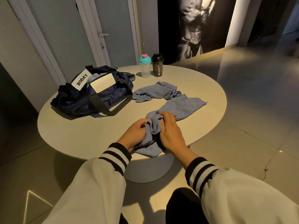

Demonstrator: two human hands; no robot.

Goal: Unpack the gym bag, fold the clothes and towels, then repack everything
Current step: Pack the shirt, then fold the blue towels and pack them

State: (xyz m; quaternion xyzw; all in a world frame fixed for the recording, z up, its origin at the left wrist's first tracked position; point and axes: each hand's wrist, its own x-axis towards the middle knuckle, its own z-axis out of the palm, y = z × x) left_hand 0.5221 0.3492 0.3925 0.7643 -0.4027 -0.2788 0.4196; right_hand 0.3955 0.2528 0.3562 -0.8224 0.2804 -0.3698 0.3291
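**Two-handed grip on blue towel (182,105)**

Bunched at the table's (80,135) near edge between left hand (137,131) and right hand (171,131), fingers of both curled tight into the cloth. Trailing from there up and to the right, far end lying flat on the tabletop. Just beyond it, second towel (155,92), also blue, crumpled, lettering facing up. Further left, navy gym bag (97,96), mouth open, pale blue cloth showing inside. At the far edge, side by side: clear shaker (145,67) with teal lid, black shaker (157,65).

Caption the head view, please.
Left hand and right hand grip a blue towel on the round table near the gym bag.
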